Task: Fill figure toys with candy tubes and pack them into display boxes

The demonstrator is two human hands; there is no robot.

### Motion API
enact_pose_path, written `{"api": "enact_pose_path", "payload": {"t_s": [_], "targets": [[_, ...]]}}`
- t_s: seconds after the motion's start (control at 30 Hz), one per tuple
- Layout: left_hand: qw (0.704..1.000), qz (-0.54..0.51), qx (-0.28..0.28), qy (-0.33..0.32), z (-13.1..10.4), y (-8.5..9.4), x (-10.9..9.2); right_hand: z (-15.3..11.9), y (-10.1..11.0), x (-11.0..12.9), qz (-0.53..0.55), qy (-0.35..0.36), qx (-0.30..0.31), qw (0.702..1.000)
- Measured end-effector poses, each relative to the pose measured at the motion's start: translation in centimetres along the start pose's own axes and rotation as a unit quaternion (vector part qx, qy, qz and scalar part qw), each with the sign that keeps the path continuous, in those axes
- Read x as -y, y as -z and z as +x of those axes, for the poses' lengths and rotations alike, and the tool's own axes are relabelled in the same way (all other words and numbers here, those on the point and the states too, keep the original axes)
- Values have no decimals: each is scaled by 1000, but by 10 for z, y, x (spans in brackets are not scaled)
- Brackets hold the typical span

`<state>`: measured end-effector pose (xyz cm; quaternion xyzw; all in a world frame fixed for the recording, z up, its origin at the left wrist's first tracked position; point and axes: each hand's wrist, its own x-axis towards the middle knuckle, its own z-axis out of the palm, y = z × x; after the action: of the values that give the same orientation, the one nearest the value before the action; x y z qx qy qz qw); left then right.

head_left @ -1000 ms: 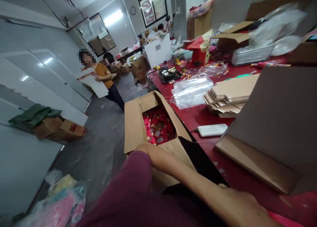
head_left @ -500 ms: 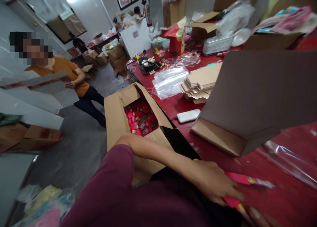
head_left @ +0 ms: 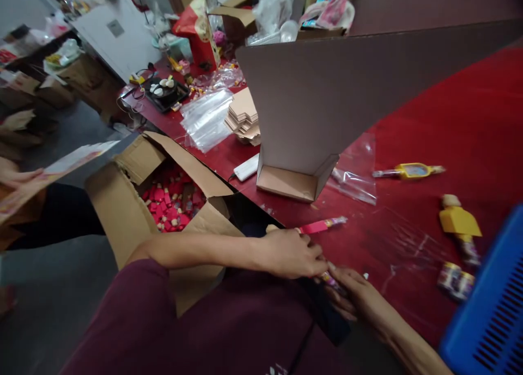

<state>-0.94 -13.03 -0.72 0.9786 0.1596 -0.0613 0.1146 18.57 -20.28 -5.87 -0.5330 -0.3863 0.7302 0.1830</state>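
My left hand (head_left: 292,254) is closed near the table's front edge, beside a red piece with a printed wrapped end (head_left: 321,226) that lies on the red table. Meeting it from the right, my right hand (head_left: 347,288) is closed on a small printed wrapped tube (head_left: 330,280). The tube's other end runs under my left fingers. To the left, an open cardboard box (head_left: 118,200) holds many small red pieces (head_left: 174,203). A yellow figure-shaped piece (head_left: 458,221) and a yellow framed piece (head_left: 414,170) lie on the right of the table.
A large open carton (head_left: 302,108) stands on the red table (head_left: 457,119), with clear plastic sleeves (head_left: 206,119) and stacked cardboard pieces (head_left: 244,116) behind. A blue basket (head_left: 486,309) is at the lower right. At the left, a person's hand (head_left: 18,177) holds a printed sheet.
The view has turned right, bringing the blue basket and yellow pieces into sight. My right hand has come more fully into view. The other person now shows only in part at the left edge.
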Motion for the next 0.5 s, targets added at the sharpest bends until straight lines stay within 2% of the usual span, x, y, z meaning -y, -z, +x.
{"api": "enact_pose_path", "payload": {"t_s": [0.07,0.1,0.17,0.23,0.27,0.3,0.33,0.37,0.47,0.5], "targets": [[998,-47,37,25,4,2,5,-1,4,1,-105,133,-71,983],[993,-80,56,59,5,3,8,-1,6,2,-184,224,-120,950],[979,-142,83,124,7,6,12,2,10,5,-340,387,-191,835],[969,-179,87,147,8,10,15,4,13,6,-442,486,-213,723],[968,-183,87,144,8,11,15,4,15,7,-465,513,-212,690],[971,-179,86,137,8,12,15,4,16,8,-470,527,-208,677],[974,-167,83,131,8,12,14,3,16,9,-460,529,-203,684],[977,-152,79,127,9,11,13,2,16,10,-440,513,-193,711],[983,-126,75,115,11,0,8,-2,12,14,-360,381,-126,842],[983,-130,78,104,12,-5,6,-2,11,15,-341,329,-97,875]]}}
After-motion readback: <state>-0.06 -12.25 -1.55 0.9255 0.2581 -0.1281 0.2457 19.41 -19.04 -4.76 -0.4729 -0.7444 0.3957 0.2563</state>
